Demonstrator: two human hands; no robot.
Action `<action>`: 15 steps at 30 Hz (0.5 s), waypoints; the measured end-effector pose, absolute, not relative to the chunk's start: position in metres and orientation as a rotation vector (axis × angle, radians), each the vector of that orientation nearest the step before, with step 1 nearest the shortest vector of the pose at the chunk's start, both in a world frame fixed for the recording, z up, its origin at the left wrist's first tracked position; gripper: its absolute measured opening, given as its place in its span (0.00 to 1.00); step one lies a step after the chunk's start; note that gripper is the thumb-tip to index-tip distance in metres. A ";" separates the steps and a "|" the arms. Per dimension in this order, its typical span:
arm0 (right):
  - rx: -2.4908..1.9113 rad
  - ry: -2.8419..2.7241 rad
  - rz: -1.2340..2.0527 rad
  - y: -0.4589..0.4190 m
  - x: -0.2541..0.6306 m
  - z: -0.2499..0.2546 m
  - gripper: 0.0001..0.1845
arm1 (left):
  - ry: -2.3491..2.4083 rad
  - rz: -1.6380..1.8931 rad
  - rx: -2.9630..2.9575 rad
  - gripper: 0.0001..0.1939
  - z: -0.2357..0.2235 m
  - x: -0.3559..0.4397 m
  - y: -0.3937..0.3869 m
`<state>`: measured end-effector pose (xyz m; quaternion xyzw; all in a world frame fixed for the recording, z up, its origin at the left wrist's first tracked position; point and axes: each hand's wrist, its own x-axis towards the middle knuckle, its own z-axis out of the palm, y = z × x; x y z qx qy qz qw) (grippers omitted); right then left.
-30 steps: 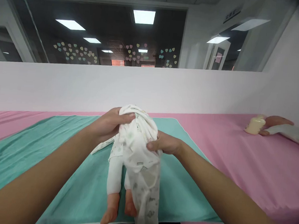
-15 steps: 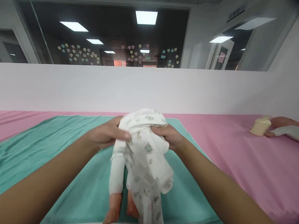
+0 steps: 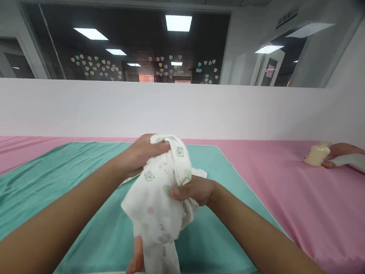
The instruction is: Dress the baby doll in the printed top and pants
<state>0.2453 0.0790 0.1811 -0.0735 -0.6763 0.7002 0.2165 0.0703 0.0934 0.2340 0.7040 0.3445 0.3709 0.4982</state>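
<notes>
Our left hand [image 3: 144, 153] grips the upper edge of a white printed garment [image 3: 159, 207], thumb in front, its other fingers hidden in the folds. Our right hand [image 3: 195, 190] is closed on the same cloth lower down, thumb pressed to its near face. We have the garment bunched between both hands, above the middle of a teal cloth [image 3: 93, 206], its loose end hanging toward us. One doll's foot [image 3: 136, 256] shows below it; the garment hides most of what lies behind.

Well apart to the right, we see a single container — a pale yellow bottle [image 3: 317, 155], upright on the pink sheet [image 3: 280, 184]. Its top is blurred, and we cannot tell whether the yellow belongs to its contents or its wall. Just beyond it lies some white cloth [image 3: 362, 164] — partly cut off at the picture's edge.
</notes>
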 end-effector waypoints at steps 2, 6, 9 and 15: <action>-0.254 -1.951 1.847 0.080 0.246 0.185 0.26 | 0.816 0.818 1.705 0.12 0.232 0.070 0.093; -0.291 -1.868 1.531 0.083 0.254 0.206 0.20 | 0.635 0.450 1.743 0.19 0.234 0.062 0.092; -0.234 -2.059 1.548 0.081 0.251 0.211 0.16 | 0.568 0.675 1.657 0.18 0.232 0.060 0.092; -0.239 -2.002 1.474 0.083 0.251 0.203 0.14 | 0.601 0.659 1.608 0.20 0.218 0.057 0.089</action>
